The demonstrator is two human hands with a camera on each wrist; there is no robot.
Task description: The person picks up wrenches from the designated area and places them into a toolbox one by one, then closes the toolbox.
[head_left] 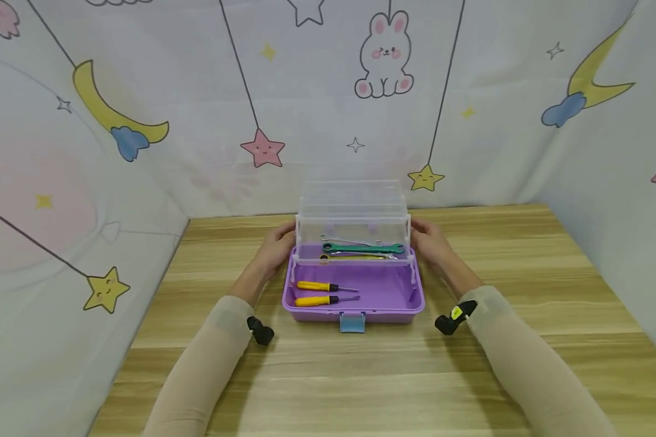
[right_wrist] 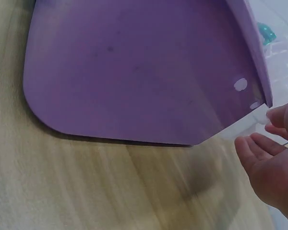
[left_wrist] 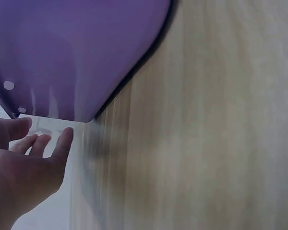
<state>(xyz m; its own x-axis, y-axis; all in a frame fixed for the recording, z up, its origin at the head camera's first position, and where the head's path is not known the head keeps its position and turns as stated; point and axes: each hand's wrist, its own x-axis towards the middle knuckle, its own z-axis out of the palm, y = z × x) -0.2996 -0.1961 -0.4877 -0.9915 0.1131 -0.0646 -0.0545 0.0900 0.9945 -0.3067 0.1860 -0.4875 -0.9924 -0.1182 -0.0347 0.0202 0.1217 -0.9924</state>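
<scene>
A purple toolbox point(head_left: 382, 288) stands open on the table, its clear tiered trays point(head_left: 352, 209) raised at the back. Two yellow-handled screwdrivers point(head_left: 314, 285) lie in the left of its base. Several wrenches show behind the clear plastic, among them a green wrench point(head_left: 363, 248) and a yellow wrench point(head_left: 355, 258). My left hand point(head_left: 279, 247) is at the rear left corner, fingertips partly hidden behind the box. At the rear right corner is my right hand point(head_left: 429, 243). Both wrist views show loosely extended fingers close to the box's back edge.
The wood-grain table point(head_left: 328, 376) extends around the box. A blue latch point(head_left: 352, 322) hangs at the box's front. White patterned cloth point(head_left: 317, 91) rises behind the table and along both sides. Each sleeved wrist carries a small black camera point(head_left: 261, 331).
</scene>
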